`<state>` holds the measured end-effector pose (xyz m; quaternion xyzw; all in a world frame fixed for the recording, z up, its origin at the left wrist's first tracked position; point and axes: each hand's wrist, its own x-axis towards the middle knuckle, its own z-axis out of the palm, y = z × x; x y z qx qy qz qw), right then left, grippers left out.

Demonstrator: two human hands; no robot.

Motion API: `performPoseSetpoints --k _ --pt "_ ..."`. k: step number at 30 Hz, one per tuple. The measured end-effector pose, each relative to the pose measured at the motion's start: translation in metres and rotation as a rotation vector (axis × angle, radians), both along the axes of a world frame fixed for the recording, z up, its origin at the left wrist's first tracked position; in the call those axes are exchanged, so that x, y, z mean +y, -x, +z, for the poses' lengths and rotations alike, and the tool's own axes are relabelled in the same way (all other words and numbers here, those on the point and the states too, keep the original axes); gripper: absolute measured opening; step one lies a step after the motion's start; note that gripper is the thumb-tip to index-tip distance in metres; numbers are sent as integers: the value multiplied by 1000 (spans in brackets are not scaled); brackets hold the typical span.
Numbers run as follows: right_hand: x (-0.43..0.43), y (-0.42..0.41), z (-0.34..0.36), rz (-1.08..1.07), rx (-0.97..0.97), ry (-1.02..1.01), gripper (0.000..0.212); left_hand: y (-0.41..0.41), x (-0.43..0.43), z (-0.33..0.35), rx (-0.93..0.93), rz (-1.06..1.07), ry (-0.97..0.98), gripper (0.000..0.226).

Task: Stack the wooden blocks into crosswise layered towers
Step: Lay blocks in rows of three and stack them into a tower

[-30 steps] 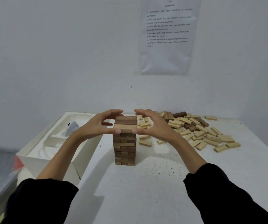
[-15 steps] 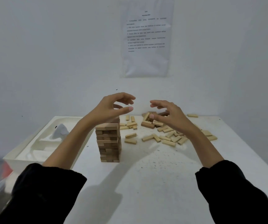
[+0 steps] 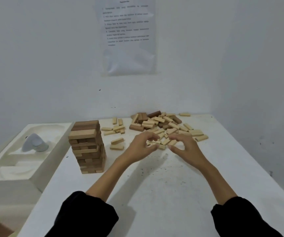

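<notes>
A tower of crosswise layers (image 3: 87, 146), mixing dark and light wooden blocks, stands on the white table (image 3: 155, 199) to the left of both hands. A loose pile of blocks (image 3: 163, 124) lies at the back right. My left hand (image 3: 140, 147) and my right hand (image 3: 185, 146) hover side by side at the pile's near edge. Each has its thumb and fingers curled apart on either side of small light blocks (image 3: 165, 142) that lie on the table. Neither hand has lifted anything.
A white foam tray (image 3: 35, 170) holding a grey object (image 3: 34, 144) sits against the table's left edge, close to the tower. Several stray blocks (image 3: 116, 144) lie between tower and pile. Walls close in behind and on the right; a printed sheet (image 3: 127, 36) hangs above.
Both hands let go of the tower's top layer, rose, then moved right and down to the loose pile. The tower stands untouched, and the view has shifted right.
</notes>
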<state>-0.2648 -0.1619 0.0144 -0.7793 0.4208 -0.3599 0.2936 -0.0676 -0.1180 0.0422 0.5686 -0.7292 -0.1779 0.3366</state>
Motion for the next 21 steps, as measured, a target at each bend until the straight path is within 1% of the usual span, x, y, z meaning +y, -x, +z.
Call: performPoseSetpoints --k 3,6,10,12,14,16,18,21 --pt "-8 -1 -20 -43 32 4 33 2 -13 -16 25 12 -15 24" --pt "-23 -4 -28 -113 58 50 33 2 -31 -23 71 60 13 21" --pt "-49 -15 -28 -263 45 107 30 -2 -66 -25 196 150 68 15" --pt "-64 -23 -27 -356 41 103 29 -5 -87 -24 267 200 88 12" --pt "-82 -34 -23 -434 79 87 30 -8 -110 -23 308 268 106 11" --pt "-100 -44 -19 -488 137 59 35 -12 -134 -23 310 344 133 13" --pt "-117 -54 -18 -532 255 24 46 -17 -155 -25 280 396 143 14" --pt "-139 -64 -25 -551 444 2 67 -23 -180 -34 121 496 86 18"
